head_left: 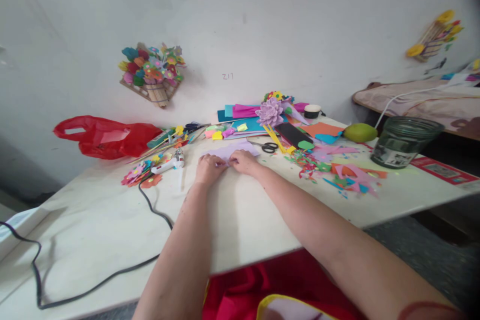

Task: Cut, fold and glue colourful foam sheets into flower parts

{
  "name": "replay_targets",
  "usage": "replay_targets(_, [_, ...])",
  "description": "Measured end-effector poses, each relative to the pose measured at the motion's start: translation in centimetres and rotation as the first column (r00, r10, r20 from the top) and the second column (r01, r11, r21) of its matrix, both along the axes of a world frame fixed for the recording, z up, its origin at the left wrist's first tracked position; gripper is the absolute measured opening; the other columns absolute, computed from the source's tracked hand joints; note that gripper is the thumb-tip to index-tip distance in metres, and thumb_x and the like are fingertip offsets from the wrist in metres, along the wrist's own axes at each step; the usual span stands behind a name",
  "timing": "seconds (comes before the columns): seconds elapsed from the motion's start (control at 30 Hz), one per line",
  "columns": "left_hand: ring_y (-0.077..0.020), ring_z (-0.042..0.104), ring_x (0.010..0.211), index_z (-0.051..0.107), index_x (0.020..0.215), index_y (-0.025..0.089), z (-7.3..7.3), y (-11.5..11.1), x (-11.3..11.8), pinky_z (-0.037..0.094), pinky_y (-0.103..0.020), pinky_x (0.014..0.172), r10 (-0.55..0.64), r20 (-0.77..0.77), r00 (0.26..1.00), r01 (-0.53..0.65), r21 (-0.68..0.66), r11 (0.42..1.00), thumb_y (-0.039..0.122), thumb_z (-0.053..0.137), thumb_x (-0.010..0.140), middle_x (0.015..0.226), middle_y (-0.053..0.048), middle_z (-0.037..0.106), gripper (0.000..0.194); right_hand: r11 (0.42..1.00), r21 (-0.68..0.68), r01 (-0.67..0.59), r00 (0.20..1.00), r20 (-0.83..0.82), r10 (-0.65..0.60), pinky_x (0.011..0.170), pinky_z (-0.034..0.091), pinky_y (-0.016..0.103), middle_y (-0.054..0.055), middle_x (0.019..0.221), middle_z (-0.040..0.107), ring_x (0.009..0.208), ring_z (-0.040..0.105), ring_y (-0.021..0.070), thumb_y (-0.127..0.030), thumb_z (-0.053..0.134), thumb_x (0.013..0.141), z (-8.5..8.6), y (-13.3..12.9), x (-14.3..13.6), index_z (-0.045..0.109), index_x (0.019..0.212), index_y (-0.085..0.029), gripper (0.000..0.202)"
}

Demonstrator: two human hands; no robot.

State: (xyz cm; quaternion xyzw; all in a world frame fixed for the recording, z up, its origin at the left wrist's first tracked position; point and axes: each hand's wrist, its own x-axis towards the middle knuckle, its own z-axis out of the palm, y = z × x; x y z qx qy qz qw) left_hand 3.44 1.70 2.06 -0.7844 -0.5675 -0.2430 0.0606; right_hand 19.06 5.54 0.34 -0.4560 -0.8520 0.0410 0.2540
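"What's lying around the hands?"

"Measured from them, with twelve straight ahead, the white glue gun is at nine o'clock, with paper flowers past it. The red bag sits at ten, and the scissors at two, close by the sheet's right end."

"Anything farther right?"

"Coloured scraps at three, then the green jar (a roomy one, label facing us). The black phone is at two."

"So what's in the way?"

"The scissors crowd that right end, and the fingers hide part of the near edge."

"And the purple paper itself?"

"Flat on the white table, just ahead of the wrists. Its long axis runs roughly nine to three, the right end tipped slightly toward two."

"The grip?"

"Narrow: left hand and right hand both pinch the near edge, fingertips close together."
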Motion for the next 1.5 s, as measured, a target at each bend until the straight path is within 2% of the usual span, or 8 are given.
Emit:
replay_targets(0.17, [-0.0171, 0.057, 0.081, 0.069, 0.081, 0.020, -0.12, 0.07, -0.36, 0.041, -0.026, 0.076, 0.064, 0.124, 0.990, -0.055, -0.073, 0.996, 0.041, 0.058, 0.070, 0.080, -0.003, 0.068, 0.025, 0.997, 0.072, -0.018, 0.997, 0.074, 0.013, 0.080, 0.035, 0.029, 0.005, 0.098, 0.062, 0.093, 0.051, 0.0186, -0.027, 0.058, 0.075, 0.27, -0.14, 0.38, 0.063, 0.095, -0.019, 0.022])
replay_targets(0.33, [-0.0161, 0.058, 0.076, 0.069, 0.080, 0.020, -0.25, 0.05, -0.49, 0.043, -0.025, 0.071, 0.090, 0.201, 0.975, -0.067, -0.116, 0.991, 0.041, 0.059, 0.068, 0.079, -0.003, 0.067, 0.026, 0.970, 0.218, -0.105, 0.977, 0.205, 0.059, 0.081, 0.033, 0.030, 0.008, 0.096, 0.061, 0.095, 0.049, 0.0197, -0.017, 0.053, 0.078, 0.39, -0.03, 0.37, 0.063, 0.090, -0.015, 0.016])
replay_targets(0.73, [-0.0156, 0.059, 0.074, 0.068, 0.078, 0.021, -0.04, -0.27, -0.70, 0.044, -0.025, 0.068, 0.136, 0.300, 0.944, -0.084, -0.182, 0.980, 0.048, 0.058, 0.067, 0.079, -0.002, 0.067, 0.031, 0.956, 0.235, -0.175, 0.925, 0.371, 0.078, 0.076, 0.035, 0.029, 0.008, 0.094, 0.061, 0.092, 0.048, 0.0188, -0.011, 0.041, 0.084, 0.76, -0.15, 0.45, 0.063, 0.092, -0.017, 0.025])
replay_targets(0.87, [-0.0164, 0.059, 0.077, 0.068, 0.080, 0.021, 0.00, -0.38, -0.56, 0.043, -0.026, 0.071, 0.131, 0.247, 0.960, -0.089, -0.174, 0.981, 0.045, 0.059, 0.066, 0.081, -0.002, 0.067, 0.029, 0.956, 0.229, -0.181, 0.923, 0.376, 0.085, 0.074, 0.036, 0.028, 0.009, 0.095, 0.059, 0.092, 0.048, 0.0181, -0.010, 0.040, 0.084, 0.80, -0.19, 0.48, 0.063, 0.092, -0.016, 0.025])
replay_targets(1.07, [-0.0177, 0.057, 0.084, 0.068, 0.077, 0.022, 0.14, -0.33, -0.21, 0.039, -0.029, 0.083, 0.059, 0.076, 0.995, -0.054, -0.064, 0.996, 0.037, 0.059, 0.069, 0.084, -0.002, 0.068, 0.019, 0.956, 0.230, -0.184, 0.935, 0.341, 0.098, 0.074, 0.037, 0.027, 0.008, 0.093, 0.059, 0.093, 0.048, 0.0180, -0.013, 0.040, 0.085, 0.43, 0.11, 0.58, 0.063, 0.092, -0.017, 0.024])
replay_targets(1.23, [-0.0172, 0.058, 0.082, 0.068, 0.074, 0.023, 0.17, -0.26, -0.26, 0.036, -0.029, 0.088, 0.048, 0.023, 0.999, -0.047, -0.055, 0.997, 0.035, 0.058, 0.070, 0.081, -0.003, 0.068, 0.016, 0.963, 0.215, -0.165, 0.950, 0.296, 0.097, 0.075, 0.037, 0.027, 0.007, 0.092, 0.060, 0.092, 0.049, 0.0180, -0.017, 0.045, 0.083, 0.30, 0.13, 0.57, 0.063, 0.095, -0.019, 0.021])
replay_targets(1.4, [-0.0181, 0.057, 0.082, 0.069, 0.072, 0.023, 0.05, -0.13, -0.51, 0.032, -0.032, 0.092, 0.008, -0.014, 1.000, -0.009, -0.027, 1.000, 0.030, 0.059, 0.069, 0.081, -0.003, 0.068, 0.013, 0.971, 0.199, -0.134, 0.944, 0.325, 0.063, 0.073, 0.037, 0.027, 0.007, 0.092, 0.061, 0.092, 0.050, 0.0183, -0.020, 0.044, 0.084, 0.62, -0.24, 0.58, 0.066, 0.084, -0.019, 0.022])
replay_targets(1.5, [-0.0198, 0.056, 0.087, 0.069, 0.072, 0.025, -0.07, -0.03, -0.65, 0.033, -0.033, 0.091, 0.029, -0.039, 0.999, -0.029, -0.003, 1.000, 0.030, 0.060, 0.068, 0.083, -0.004, 0.067, 0.012, 0.969, 0.209, -0.134, 0.939, 0.341, 0.056, 0.071, 0.037, 0.027, 0.007, 0.096, 0.060, 0.093, 0.049, 0.0187, -0.019, 0.043, 0.084, 0.79, -0.53, 0.42, 0.066, 0.083, -0.019, 0.024])
